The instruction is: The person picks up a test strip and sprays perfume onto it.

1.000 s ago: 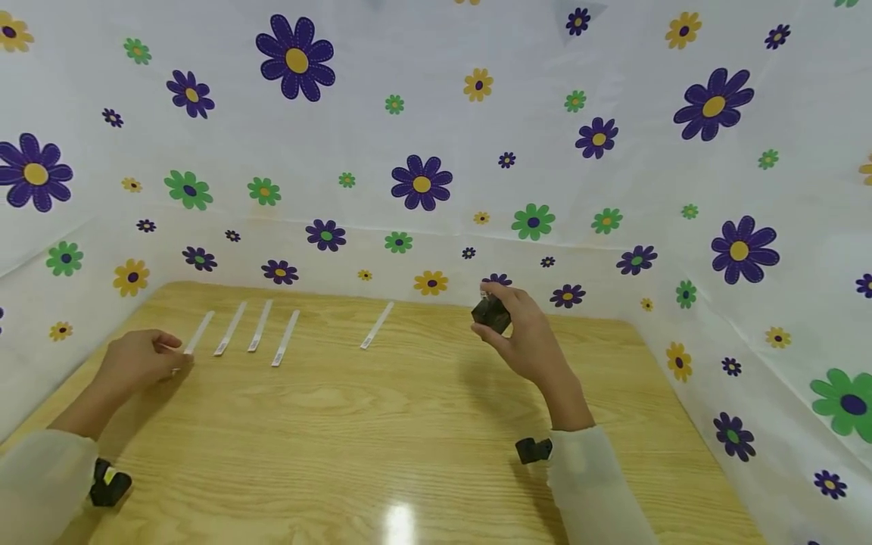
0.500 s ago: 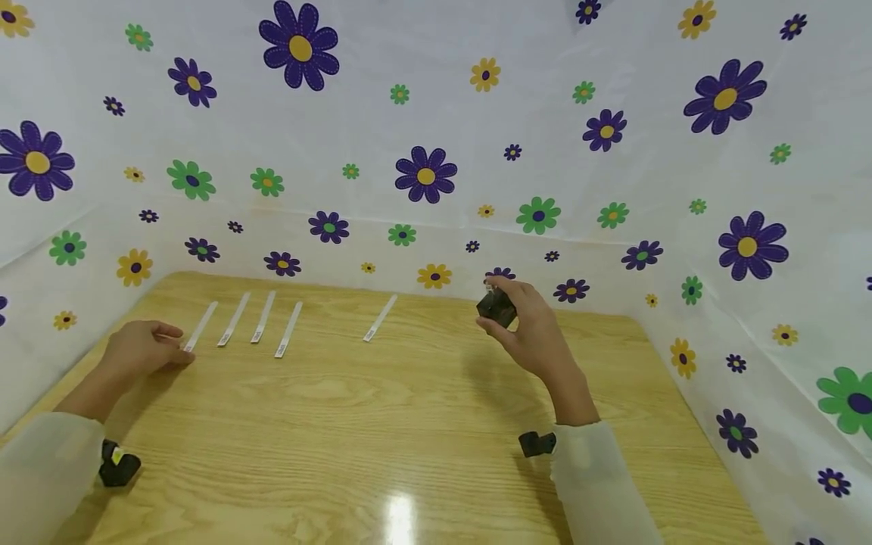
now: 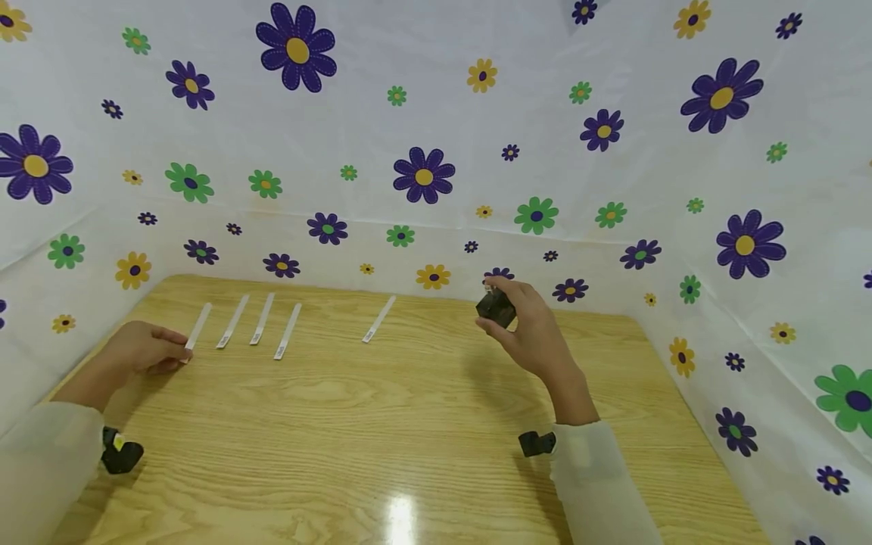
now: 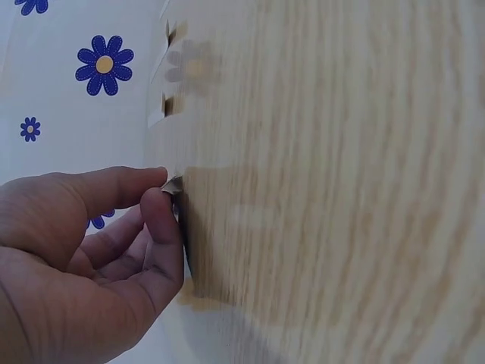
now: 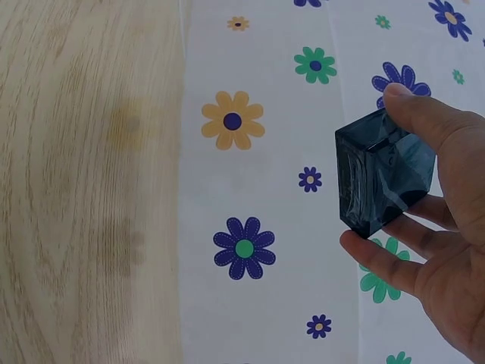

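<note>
We see the left hand [image 3: 143,348] at the left part of the wood-grain surface [image 3: 341,424], its thumb and a fingertip pinching the near end of the leftmost white strip [image 3: 198,327]. That strip's long axis runs away from the person and leans right, the far end pointing toward the flowered cloth [image 3: 443,113]. In the left wrist view we make out only the pinched end between the fingertips; we cannot tell whether the far end touches the surface.

Just right of it lie three similar strips [image 3: 234,322], and a lone strip [image 3: 379,319] sits well apart farther right. Their long axes slant much the same way, with the printed ends toward the person.

The right hand [image 3: 534,329] holds a dark glass bottle [image 3: 495,309] above the right part of the surface. Its fingers and thumb grip opposite sides, one fingertip over the small clear top. We see that top pointing upward and slightly left in the head view; the blocky body is tilted, and its long axis is hard to judge.
</note>
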Demonstrator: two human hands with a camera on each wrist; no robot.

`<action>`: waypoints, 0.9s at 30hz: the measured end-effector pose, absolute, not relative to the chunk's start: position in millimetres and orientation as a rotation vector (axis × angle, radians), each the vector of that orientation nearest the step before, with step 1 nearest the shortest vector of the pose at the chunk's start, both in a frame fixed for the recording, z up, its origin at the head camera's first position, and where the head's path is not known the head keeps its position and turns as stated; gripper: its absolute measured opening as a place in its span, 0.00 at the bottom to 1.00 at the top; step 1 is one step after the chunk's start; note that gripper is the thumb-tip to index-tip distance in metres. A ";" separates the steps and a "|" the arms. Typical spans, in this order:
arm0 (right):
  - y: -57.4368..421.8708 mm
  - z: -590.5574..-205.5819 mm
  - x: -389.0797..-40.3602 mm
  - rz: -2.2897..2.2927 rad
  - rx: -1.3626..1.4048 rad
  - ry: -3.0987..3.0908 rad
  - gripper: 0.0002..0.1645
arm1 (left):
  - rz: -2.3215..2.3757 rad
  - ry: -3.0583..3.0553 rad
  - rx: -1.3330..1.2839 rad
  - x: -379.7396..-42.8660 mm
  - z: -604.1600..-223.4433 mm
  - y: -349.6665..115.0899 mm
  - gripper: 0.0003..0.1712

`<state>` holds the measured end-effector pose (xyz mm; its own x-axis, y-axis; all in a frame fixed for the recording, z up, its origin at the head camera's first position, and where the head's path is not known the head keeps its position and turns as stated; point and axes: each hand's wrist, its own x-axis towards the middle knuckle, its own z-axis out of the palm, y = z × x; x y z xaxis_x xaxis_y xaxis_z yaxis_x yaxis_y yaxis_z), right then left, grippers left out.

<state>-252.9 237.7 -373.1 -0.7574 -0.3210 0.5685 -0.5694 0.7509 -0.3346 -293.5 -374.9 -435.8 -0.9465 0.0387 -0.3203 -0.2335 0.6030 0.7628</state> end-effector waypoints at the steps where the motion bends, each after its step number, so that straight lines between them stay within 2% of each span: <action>1: 237.9 -372.8 -252.7 0.689 0.673 -2.461 0.40 | 1.269 2.517 -0.163 -294.9 -436.0 -374.8 0.28; 5: 238.1 -372.1 -252.2 0.690 0.667 -2.466 0.39 | 1.256 2.493 -0.184 -299.6 -438.0 -375.0 0.25; 15: 237.1 -370.0 -251.5 0.694 0.665 -2.465 0.40 | 1.269 2.600 -0.132 -303.3 -434.2 -362.8 0.29; 27: 235.0 -370.7 -250.3 0.711 0.655 -2.480 0.39 | 1.349 2.693 0.030 -301.2 -410.6 -294.8 0.21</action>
